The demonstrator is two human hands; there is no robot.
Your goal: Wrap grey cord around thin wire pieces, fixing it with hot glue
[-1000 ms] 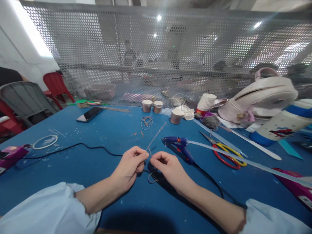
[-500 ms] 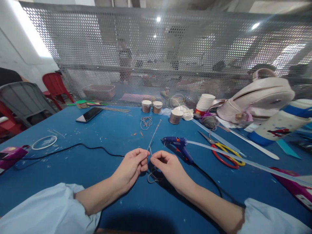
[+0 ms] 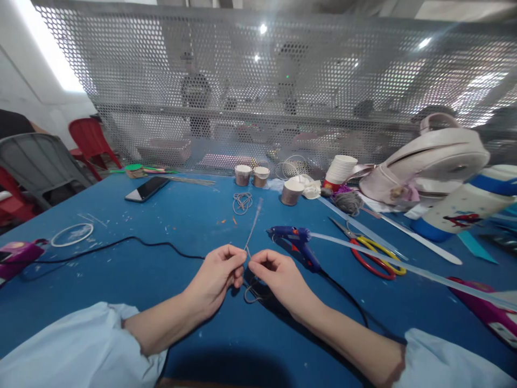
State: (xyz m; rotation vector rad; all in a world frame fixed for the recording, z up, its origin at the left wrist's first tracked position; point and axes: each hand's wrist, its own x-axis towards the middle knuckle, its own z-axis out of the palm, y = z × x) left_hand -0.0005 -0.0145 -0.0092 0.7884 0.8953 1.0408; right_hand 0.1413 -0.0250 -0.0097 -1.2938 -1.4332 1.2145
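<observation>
My left hand (image 3: 218,277) is closed in a pinch on the lower end of a thin wire (image 3: 254,224), which sticks up and away over the table; its far end is blurred. Grey cord (image 3: 252,295) trails below my fingers in loose loops on the tabletop. A strand of that cord runs from the wire to my right hand (image 3: 280,277), whose thumb and forefinger pinch it close beside the left. Just right of the hands lies a blue glue gun (image 3: 293,235) with a clear glue stick in its back.
Red-and-yellow scissors (image 3: 371,256), a bottle (image 3: 464,207) and a pale bag (image 3: 428,161) lie to the right. Small cups (image 3: 291,194) and a cord bundle (image 3: 242,203) stand beyond my hands. A phone (image 3: 147,188) and black cable (image 3: 157,244) are left. A perforated screen (image 3: 242,97) backs the table.
The far end of the wire has swung slightly left and is blurred. Both hands keep nearly the same place and grip.
</observation>
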